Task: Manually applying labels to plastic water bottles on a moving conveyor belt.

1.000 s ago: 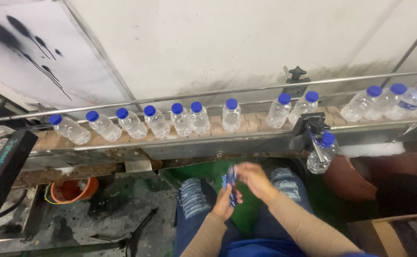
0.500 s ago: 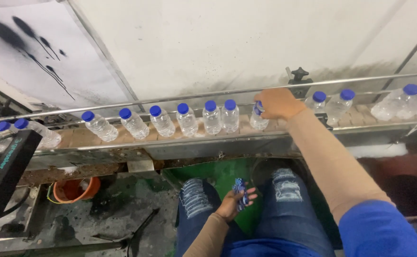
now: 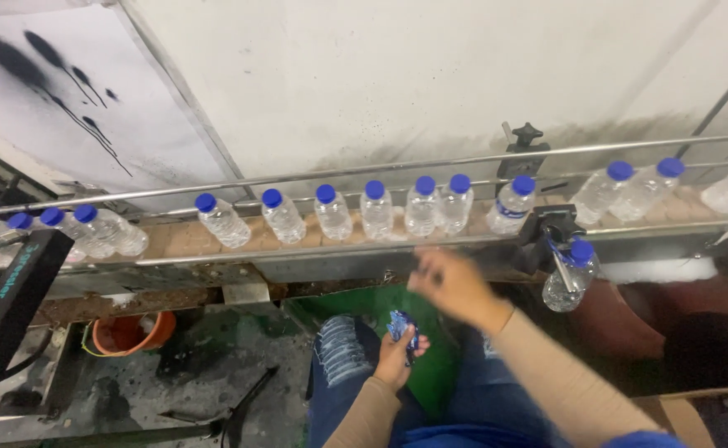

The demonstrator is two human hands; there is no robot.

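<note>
1. Below the conveyor [image 3: 314,249], over my lap, my left hand [image 3: 395,358] is closed around a small bunch of blue label sleeves [image 3: 402,328]; I judge that a loose pinch could let some slip to the wet floor [image 3: 198,365].
2. My right hand [image 3: 451,286] hangs between the lap and the belt, blurred, so I cannot tell whether its grip is wide or narrow, or whether anything is in it. A reach from there risks brushing a neighbouring cap.
3. Clear blue-capped bottles [image 3: 376,211] stand close together on the belt; a nudge to one could topple the next. The bottle with the blue band [image 3: 509,207] stands nearest the black clamp [image 3: 547,224].
4. One bottle [image 3: 567,278] hangs at the belt's near edge by the clamp, and my sleeve could knock it loose.
</note>
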